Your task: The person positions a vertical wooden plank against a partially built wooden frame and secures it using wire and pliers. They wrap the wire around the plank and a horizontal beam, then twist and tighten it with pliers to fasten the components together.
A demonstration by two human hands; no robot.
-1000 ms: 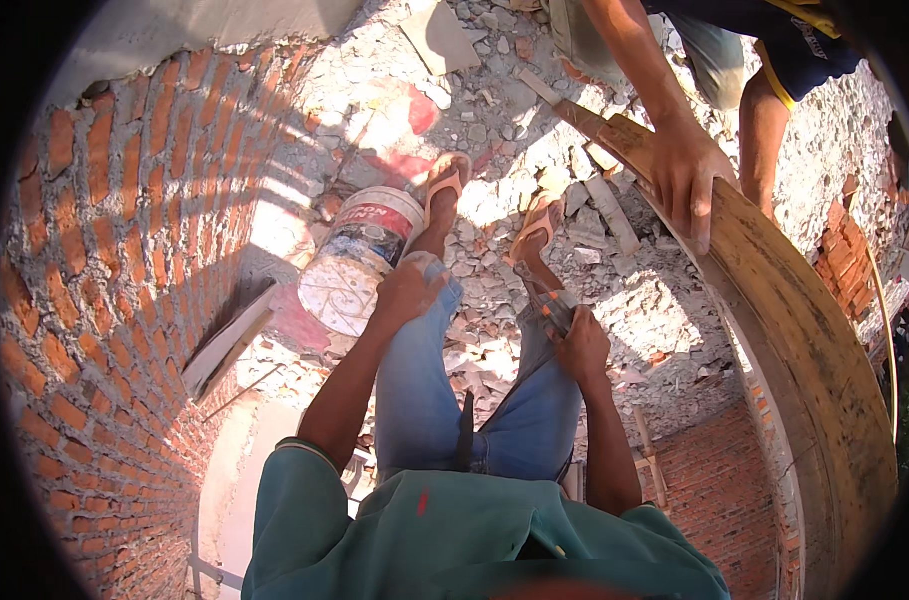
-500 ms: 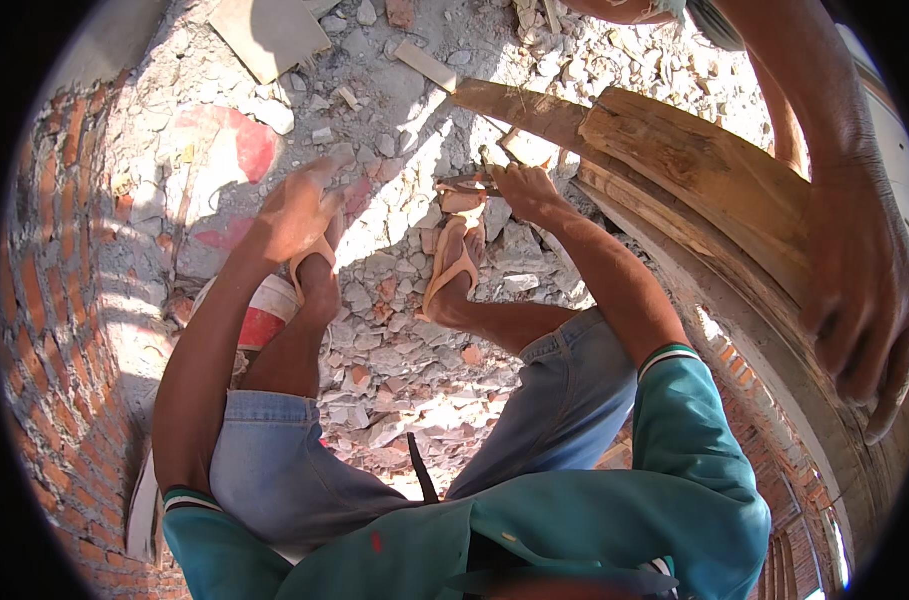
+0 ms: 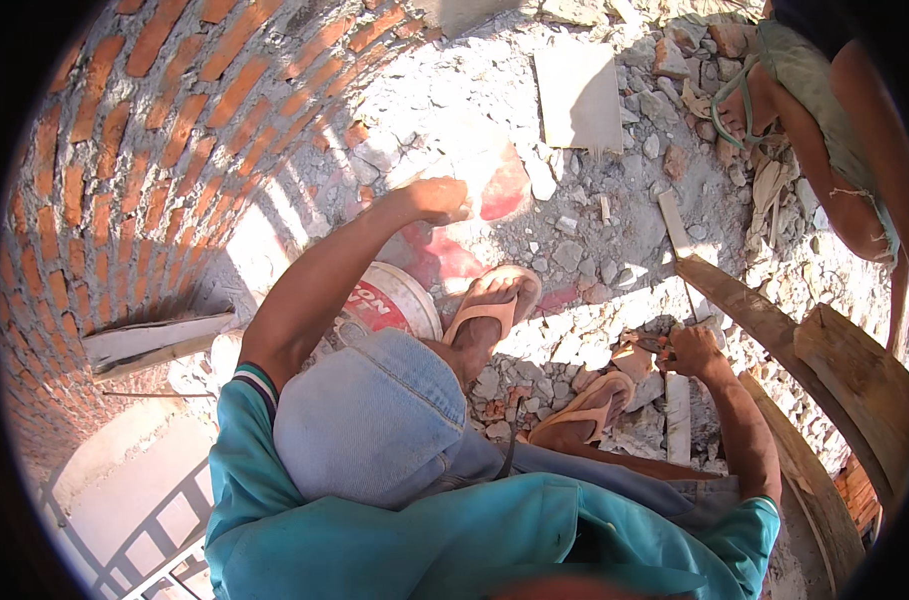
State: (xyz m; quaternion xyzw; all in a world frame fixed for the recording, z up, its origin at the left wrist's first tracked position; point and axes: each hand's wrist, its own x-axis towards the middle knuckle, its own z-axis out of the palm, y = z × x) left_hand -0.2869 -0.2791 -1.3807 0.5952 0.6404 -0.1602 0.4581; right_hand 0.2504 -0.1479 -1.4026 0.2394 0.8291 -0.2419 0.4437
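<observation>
Fingers of the left hand (image 3: pixel 436 200) are curled loosely downward over the rubble floor (image 3: pixel 594 250), beside a red-stained patch (image 3: pixel 494 190); whether they hold anything cannot be told. The arm reaches out along the curved brick wall (image 3: pixel 124 180), which closes off all of that side, with a flat board (image 3: pixel 154 340) lying at its foot. Just under the forearm stands a white bucket (image 3: pixel 394 305) with red print, touching the person's raised knee. Both feet in sandals (image 3: pixel 499 300) rest on loose stones near the middle.

Further right, the right hand (image 3: pixel 689 350) is down at the near end of a curved wooden plank (image 3: pixel 764 320). Its fingers (image 3: pixel 674 345) are closed tight around something small and dark, too small to name. The work in hand looks like fixing or freeing that plank end. Any further move there calls for a steady crouch, since the stones underfoot are loose. A short wooden strip (image 3: pixel 677 415) lies just beside the wrist.

Open room is scarce: wall on one side, plank and a second thick timber (image 3: pixel 864 380) on the other. The clearest ground is ahead, toward a flat grey slab (image 3: pixel 577 95). At the far right another person's foot (image 3: pixel 744 110) stands on the rubble, well apart from both hands.
</observation>
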